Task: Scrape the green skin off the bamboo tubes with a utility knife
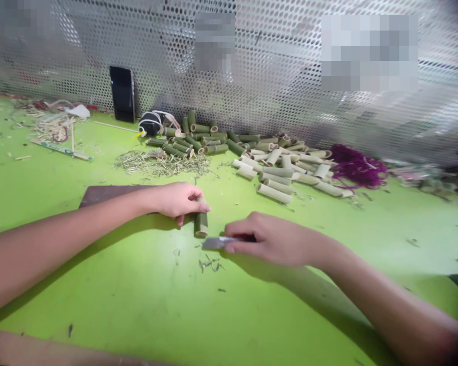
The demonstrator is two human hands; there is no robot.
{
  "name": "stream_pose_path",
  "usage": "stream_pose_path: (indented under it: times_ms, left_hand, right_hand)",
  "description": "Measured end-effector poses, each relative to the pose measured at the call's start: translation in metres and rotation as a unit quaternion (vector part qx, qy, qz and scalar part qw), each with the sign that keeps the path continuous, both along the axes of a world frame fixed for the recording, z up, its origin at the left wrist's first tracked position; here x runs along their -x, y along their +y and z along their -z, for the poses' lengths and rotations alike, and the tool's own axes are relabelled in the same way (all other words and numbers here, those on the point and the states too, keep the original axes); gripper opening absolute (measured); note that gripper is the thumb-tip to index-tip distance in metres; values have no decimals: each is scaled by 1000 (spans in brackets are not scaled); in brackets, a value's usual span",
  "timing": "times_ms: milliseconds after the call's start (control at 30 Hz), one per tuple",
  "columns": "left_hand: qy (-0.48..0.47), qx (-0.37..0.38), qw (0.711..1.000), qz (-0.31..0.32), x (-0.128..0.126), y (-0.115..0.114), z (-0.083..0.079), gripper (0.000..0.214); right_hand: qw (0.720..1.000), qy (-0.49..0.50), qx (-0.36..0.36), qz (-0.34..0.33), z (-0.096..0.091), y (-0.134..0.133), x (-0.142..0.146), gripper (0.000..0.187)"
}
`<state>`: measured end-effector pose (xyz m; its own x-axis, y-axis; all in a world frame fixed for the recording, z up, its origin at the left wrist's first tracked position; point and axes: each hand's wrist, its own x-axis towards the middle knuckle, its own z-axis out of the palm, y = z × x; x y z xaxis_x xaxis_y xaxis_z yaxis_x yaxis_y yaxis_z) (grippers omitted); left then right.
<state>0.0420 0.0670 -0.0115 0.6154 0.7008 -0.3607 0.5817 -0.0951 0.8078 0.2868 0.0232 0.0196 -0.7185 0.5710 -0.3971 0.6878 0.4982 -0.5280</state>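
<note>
Both hands were working over a green-topped table (328, 300), at centre frame. The left hand (177, 201) was curled over the top of a short bamboo tube (201, 224), pinching it between fingers and thumb; the tube stood upright with its lower end on the tabletop. The right hand (278, 240) was closed around a utility knife (217, 243), its handle largely hidden by the fingers. The blade pointed left, just beside the tube's lower end; contact could not be confirmed from this view.

A perforated metal screen (252, 66) ran across the top of the frame. Before it, from centre to right, lay a heap of cut bamboo tubes (274, 193), some green and some paler. A mound of thin bamboo shavings (162, 163) lay left of the heap. A tangle of purple fibre (359, 166) sat at right. A dark board (107, 194) lay beneath the left forearm. A smartphone (122, 94) leaned against the screen at upper left, with a black coiled object (150, 123) nearby. Small dark scraps (209, 264) lay below the blade.
</note>
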Motion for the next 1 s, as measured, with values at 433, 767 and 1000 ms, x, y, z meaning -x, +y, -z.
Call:
stream_pose_path:
  times_ms: [433, 767, 1000]
  left_hand:
    - [28, -65, 997, -20, -2, -6, -1, 52]
    - [30, -51, 998, -22, -4, -7, -3, 52]
    - [21, -55, 998, -17, -3, -5, 3, 50]
  right_hand:
    - [974, 13, -222, 48, 13, -15, 15, 33]
    - [963, 9, -265, 40, 13, -21, 14, 33]
    - [978, 31, -195, 64, 12, -18, 14, 30]
